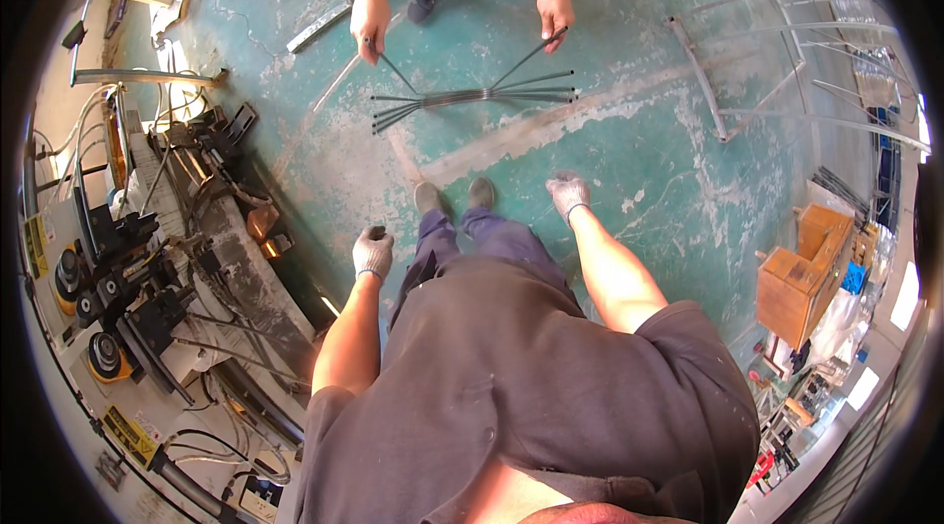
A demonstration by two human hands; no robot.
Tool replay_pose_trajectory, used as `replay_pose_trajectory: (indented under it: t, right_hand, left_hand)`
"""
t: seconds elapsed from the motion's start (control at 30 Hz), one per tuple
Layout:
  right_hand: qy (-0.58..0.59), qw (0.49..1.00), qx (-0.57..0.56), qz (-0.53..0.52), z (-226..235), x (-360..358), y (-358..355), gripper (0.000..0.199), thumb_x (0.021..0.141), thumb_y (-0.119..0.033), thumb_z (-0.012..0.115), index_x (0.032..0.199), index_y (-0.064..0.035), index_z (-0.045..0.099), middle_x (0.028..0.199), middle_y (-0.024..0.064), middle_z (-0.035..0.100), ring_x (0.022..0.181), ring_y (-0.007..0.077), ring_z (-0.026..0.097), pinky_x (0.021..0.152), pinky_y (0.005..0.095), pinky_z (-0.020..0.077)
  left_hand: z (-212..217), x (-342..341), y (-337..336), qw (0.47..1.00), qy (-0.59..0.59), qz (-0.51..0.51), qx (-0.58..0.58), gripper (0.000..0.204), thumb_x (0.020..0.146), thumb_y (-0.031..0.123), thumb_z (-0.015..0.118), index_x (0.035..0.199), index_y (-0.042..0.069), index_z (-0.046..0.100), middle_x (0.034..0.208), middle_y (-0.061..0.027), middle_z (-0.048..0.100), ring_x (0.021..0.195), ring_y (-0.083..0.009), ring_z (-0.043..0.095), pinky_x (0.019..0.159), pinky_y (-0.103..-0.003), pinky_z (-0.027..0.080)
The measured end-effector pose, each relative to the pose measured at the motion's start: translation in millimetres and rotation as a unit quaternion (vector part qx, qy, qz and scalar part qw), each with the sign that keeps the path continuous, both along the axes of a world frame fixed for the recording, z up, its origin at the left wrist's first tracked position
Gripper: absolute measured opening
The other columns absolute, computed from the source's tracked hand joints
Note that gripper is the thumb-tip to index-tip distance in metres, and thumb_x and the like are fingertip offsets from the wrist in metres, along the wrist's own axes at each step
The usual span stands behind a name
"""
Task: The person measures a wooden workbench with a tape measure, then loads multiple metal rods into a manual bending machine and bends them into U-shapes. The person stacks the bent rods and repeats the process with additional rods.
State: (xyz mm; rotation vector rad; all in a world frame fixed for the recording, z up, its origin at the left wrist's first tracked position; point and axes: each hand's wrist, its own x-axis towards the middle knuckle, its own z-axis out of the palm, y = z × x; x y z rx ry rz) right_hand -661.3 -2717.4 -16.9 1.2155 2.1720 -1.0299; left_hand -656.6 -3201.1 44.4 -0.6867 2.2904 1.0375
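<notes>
My left hand (373,252), in a light knitted work glove, hangs beside my left thigh. Its fingers are curled in, and no object shows in it. My right hand (567,195), gloved the same way, is held out to the right of my shoes, fingers bent and nothing visible in them. Ahead of me, a bundle of thin metal rods (457,98) splays out at both ends from a bound middle. A co-worker's bare hands (371,25) grip two of its raised rod ends. Both my hands are apart from the bundle.
Machinery with hoses (128,278) lines the left side. A metal tube frame (703,82) stands on the worn green floor (649,200) at the right. Beyond it are a wooden cabinet (801,273) and a cluttered bench. The co-worker's shoes (421,5) are ahead.
</notes>
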Motion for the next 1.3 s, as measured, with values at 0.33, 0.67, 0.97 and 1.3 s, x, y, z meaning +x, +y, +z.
replay_pose_trajectory:
  t: [0.33, 0.67, 0.97, 1.3]
  right_hand:
    - [0.258, 0.965, -0.049, 0.018, 10.6, -92.2, -24.8, 0.076, 0.085, -0.039, 0.091, 0.143, -0.0016, 0.06, 0.148, 0.0177, 0.063, 0.139, 0.0283, 0.056, 0.117, 0.0389, 0.044]
    - [0.419, 0.904, -0.08, -0.015, 27.5, -143.3, -3.9, 0.036, 0.104, -0.012, 0.066, 0.135, 0.0036, 0.058, 0.125, 0.012, 0.069, 0.107, 0.0236, 0.067, 0.093, 0.0355, 0.057]
    - [0.446, 0.891, 0.035, 0.074, 57.5, -151.6, -33.1, 0.016, 0.099, -0.018, 0.076, 0.096, -0.0033, 0.071, 0.104, 0.0112, 0.078, 0.1, 0.0209, 0.074, 0.093, 0.0331, 0.0572]
    - [0.481, 0.862, 0.067, 0.144, 88.8, -146.3, -102.4, 0.026, 0.095, -0.018, 0.072, 0.076, -0.004, 0.063, 0.077, 0.0148, 0.065, 0.073, 0.0305, 0.065, 0.065, 0.0396, 0.0495]
  left_hand:
    - [-7.3, -107.8, 63.8, 0.989, 0.103, -0.042, 0.099, 0.083, 0.085, 0.01, 0.084, 0.158, 0.003, 0.044, 0.149, -0.0198, 0.061, 0.116, -0.0258, 0.071, 0.097, -0.036, 0.057]
    - [-19.8, -112.8, 81.1, 0.992, 0.027, 0.003, 0.127, 0.08, 0.083, 0.002, 0.077, 0.158, 0.011, 0.05, 0.153, -0.0139, 0.06, 0.131, -0.0251, 0.063, 0.097, -0.036, 0.058]
    - [-29.9, -90.6, 64.4, 0.983, 0.047, 0.011, 0.175, 0.072, 0.087, 0.027, 0.084, 0.151, 0.008, 0.058, 0.145, -0.0144, 0.065, 0.129, -0.0267, 0.064, 0.105, -0.037, 0.054]
    - [-40.8, -61.4, -1.8, 0.973, 0.013, 0.139, 0.182, 0.061, 0.085, 0.003, 0.067, 0.145, -0.001, 0.061, 0.14, -0.0148, 0.067, 0.119, -0.0207, 0.066, 0.103, -0.032, 0.051]
